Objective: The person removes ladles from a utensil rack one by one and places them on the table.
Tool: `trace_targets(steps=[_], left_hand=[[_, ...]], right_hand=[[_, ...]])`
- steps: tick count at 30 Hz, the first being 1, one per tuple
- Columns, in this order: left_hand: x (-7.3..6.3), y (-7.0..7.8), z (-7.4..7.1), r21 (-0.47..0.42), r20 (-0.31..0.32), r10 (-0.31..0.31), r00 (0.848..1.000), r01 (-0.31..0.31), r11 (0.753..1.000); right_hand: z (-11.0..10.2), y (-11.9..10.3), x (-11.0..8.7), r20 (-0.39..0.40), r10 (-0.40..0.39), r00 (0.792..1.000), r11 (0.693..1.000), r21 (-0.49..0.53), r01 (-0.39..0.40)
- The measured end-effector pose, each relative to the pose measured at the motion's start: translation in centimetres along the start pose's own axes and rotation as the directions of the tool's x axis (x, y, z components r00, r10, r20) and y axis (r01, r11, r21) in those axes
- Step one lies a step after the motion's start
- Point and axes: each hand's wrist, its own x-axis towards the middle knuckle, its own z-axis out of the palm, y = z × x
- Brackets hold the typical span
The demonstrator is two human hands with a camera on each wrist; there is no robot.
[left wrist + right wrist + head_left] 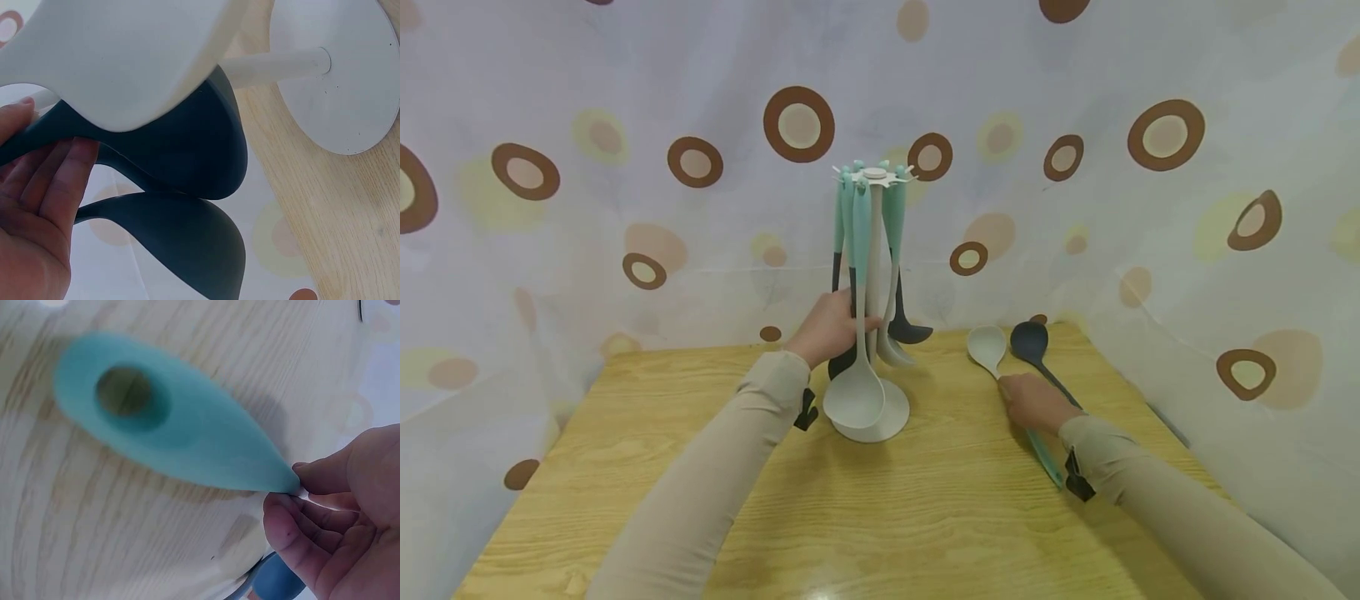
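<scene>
A white utensil rack [874, 292] stands upright on the table, hung with several utensils with mint handles. My left hand [831, 325] reaches in among them and grips around the pole and the stem of a dark ladle [187, 137]. A white ladle [855, 396] hangs in front, hiding part of these fingers. Another dark utensil [169, 231] hangs beside them in the left wrist view. To the right, my right hand [1037, 404] pinches a white spoon [987, 346] where its mint handle [187, 431] narrows. Its bowl points toward the back wall.
A dark spoon [1028, 340] lies just right of the white one, its handle partly behind the right wrist. The rack's round base [891, 417] rests on the wooden table [887, 517]. A spotted sheet [1037, 67] hangs close behind the table and along its sides.
</scene>
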Motion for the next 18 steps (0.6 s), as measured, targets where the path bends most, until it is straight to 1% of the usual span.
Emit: trace_targets(steps=[6, 14, 16, 18], left_hand=[[-0.07, 0.17, -0.15, 0.003, 0.001, -0.008, 1.0, 0.008, 1.0], [-0.33, 0.45, -0.35, 0.019, -0.004, -0.003, 1.0, 0.003, 1.0], [-0.3, 0.45, -0.26, 0.02, 0.0, -0.005, 1.0, 0.005, 1.0], [-0.29, 0.46, -0.19, 0.019, 0.005, -0.007, 1.0, 0.007, 1.0]], right_hand=[[0.08, 0.73, 0.06, 0.042, 0.047, 0.998, 0.998, 0.039, -0.049], [-0.37, 0.42, 0.08, 0.043, 0.081, 0.996, 0.994, 0.069, -0.084], [-0.37, 0.43, 0.01, 0.036, 0.09, 0.995, 0.994, 0.061, -0.092], [-0.37, 0.41, -0.06, 0.012, 0.1, 0.995, 0.995, 0.027, -0.101]])
